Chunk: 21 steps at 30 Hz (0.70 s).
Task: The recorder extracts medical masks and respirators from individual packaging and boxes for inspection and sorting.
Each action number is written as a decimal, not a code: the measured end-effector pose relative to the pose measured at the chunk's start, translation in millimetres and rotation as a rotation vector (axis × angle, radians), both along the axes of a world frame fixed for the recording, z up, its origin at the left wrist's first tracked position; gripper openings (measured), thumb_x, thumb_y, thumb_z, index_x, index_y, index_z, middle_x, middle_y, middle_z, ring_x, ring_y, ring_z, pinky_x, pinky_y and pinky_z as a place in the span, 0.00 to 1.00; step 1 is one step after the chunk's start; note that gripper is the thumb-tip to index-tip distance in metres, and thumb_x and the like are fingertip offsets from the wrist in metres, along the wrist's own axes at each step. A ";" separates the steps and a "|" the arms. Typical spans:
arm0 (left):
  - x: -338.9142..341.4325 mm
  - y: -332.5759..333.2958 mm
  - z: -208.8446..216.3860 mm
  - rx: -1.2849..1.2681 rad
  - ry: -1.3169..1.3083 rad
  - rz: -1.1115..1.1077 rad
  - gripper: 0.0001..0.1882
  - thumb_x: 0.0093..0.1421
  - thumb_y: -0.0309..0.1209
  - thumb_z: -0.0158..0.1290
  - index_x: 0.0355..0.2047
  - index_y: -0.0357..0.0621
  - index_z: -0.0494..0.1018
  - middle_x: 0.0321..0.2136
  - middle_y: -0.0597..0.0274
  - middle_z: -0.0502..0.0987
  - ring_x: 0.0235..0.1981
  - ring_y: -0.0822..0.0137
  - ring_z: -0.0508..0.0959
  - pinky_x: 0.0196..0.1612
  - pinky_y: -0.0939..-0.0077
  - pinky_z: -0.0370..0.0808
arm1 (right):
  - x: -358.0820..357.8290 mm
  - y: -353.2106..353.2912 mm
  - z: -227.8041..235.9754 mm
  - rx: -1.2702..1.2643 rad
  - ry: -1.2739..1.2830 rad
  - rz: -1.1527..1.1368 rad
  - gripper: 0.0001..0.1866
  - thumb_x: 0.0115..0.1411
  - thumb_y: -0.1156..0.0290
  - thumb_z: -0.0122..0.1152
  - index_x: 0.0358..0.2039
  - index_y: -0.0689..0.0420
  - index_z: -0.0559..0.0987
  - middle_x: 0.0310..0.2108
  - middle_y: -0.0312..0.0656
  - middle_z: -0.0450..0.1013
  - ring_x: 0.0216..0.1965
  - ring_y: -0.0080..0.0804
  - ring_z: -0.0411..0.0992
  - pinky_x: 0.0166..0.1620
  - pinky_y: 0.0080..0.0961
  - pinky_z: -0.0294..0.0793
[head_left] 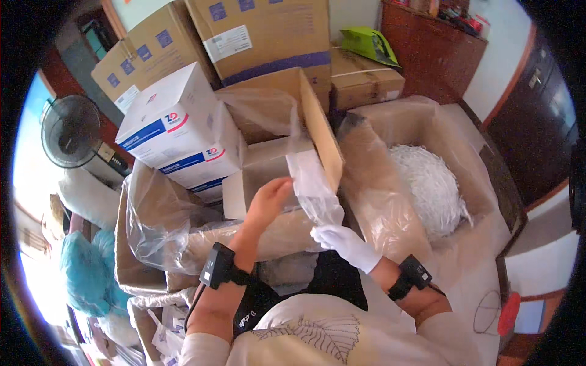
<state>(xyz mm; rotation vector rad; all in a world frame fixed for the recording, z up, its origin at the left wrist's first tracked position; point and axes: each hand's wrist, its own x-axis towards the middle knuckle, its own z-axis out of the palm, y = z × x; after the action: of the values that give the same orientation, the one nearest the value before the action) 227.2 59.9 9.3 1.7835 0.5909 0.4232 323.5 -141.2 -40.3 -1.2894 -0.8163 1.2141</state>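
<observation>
Gloved right hand [346, 245] pinching translucent plastic [314, 192], left hand [268, 202] half-curled, fingertips obscured, hold unclear

Translucent whitish plastic bag [314, 190], long, limp, crumpled, slanting

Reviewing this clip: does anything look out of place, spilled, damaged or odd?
One mismatch: the right hand, at the lower end of a translucent plastic bag, wears a white glove, while the left hand is bare. No spill or damage stands out; the thin white strips sit heaped inside the plastic-lined brown cardboard box.
</observation>
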 end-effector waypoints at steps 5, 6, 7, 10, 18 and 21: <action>-65.7 55.8 -87.3 0.187 0.319 0.344 0.24 0.55 0.44 0.49 0.42 0.34 0.69 0.44 0.44 0.68 0.48 0.56 0.67 0.51 0.71 0.61 | -10.2 99.1 -29.6 0.310 -0.681 0.020 0.16 0.58 0.63 0.47 0.42 0.61 0.72 0.41 0.46 0.70 0.43 0.39 0.68 0.47 0.26 0.65; -69.4 59.0 -92.3 0.361 0.407 0.379 0.27 0.53 0.46 0.49 0.43 0.34 0.68 0.47 0.39 0.65 0.51 0.51 0.64 0.53 0.68 0.59 | -5.2 111.1 -36.0 0.316 -0.687 0.030 0.16 0.58 0.63 0.47 0.42 0.61 0.72 0.41 0.46 0.70 0.43 0.39 0.68 0.47 0.26 0.65; -71.8 62.3 -97.4 0.276 0.436 0.345 0.34 0.52 0.51 0.49 0.45 0.31 0.65 0.51 0.31 0.57 0.54 0.43 0.57 0.56 0.63 0.55 | 1.8 121.3 -42.2 0.179 -0.950 0.088 0.17 0.58 0.60 0.46 0.41 0.58 0.72 0.41 0.46 0.70 0.42 0.40 0.68 0.45 0.29 0.65; -85.0 72.1 -115.7 0.338 0.613 0.368 0.41 0.50 0.56 0.48 0.47 0.25 0.61 0.51 0.29 0.55 0.55 0.43 0.56 0.57 0.64 0.53 | 8.3 135.0 -33.2 -0.234 -1.264 0.247 0.21 0.55 0.53 0.46 0.42 0.55 0.72 0.44 0.47 0.68 0.42 0.44 0.67 0.45 0.32 0.65; -62.4 84.8 -142.0 0.221 0.624 0.338 0.38 0.47 0.55 0.50 0.42 0.28 0.63 0.43 0.33 0.66 0.45 0.44 0.68 0.47 0.60 0.66 | 54.2 110.6 -22.6 0.012 -1.149 -0.336 0.28 0.51 0.66 0.55 0.50 0.67 0.61 0.53 0.59 0.55 0.56 0.51 0.52 0.58 0.35 0.51; -56.0 96.0 -153.0 0.194 0.747 0.316 0.26 0.52 0.44 0.46 0.43 0.35 0.64 0.37 0.38 0.71 0.39 0.43 0.72 0.43 0.56 0.67 | 59.1 115.4 -24.1 0.004 -1.030 -0.336 0.27 0.51 0.71 0.57 0.50 0.66 0.60 0.54 0.56 0.55 0.55 0.50 0.54 0.56 0.33 0.54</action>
<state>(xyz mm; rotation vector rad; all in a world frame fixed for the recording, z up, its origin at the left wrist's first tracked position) 171.2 155.9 -143.6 2.0269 1.4038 0.0019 382.5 -25.7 -64.4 -1.9681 -1.2315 0.2104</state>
